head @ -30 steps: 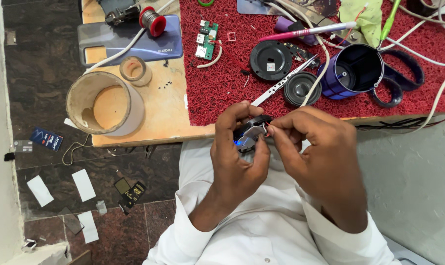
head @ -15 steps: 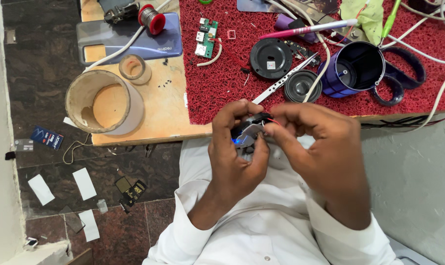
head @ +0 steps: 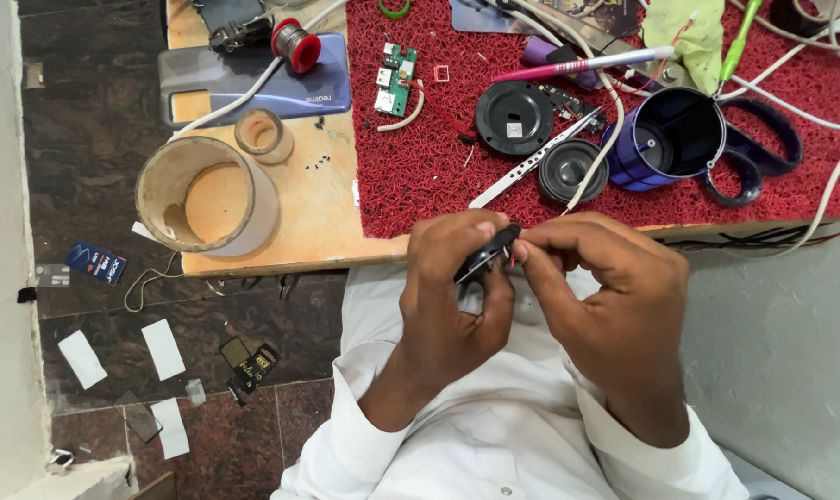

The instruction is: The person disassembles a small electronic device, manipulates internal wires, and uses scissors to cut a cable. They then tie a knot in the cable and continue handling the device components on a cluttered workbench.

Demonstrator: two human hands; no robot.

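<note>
Close to the body, just off the near edge of the surface (head: 281, 259), both hands are busy with one small black part (head: 487, 256). The left hand (head: 452, 296) has it pinched between thumb and fingers; the right hand (head: 605, 296) has its fingertips pressed together on the part's end, where a bit of red shows. What that red bit is I cannot tell.

It looks like a job in the middle: the thing being worked on lies apart in pieces. On the red mat (head: 420, 176) past the hands sit a small round speaker (head: 568, 171), a black round cover (head: 514, 118), an open blue shell (head: 670, 139) with its strap, and a thin metal strip (head: 531, 167). Further left lie a green circuit board (head: 394, 79) and loose black screws (head: 318, 164). Nothing has been put back in the shell; that all seems left to do.

Toward the far left corner stand a large tape ring (head: 205, 194) and a spool of solder (head: 297, 43).
</note>
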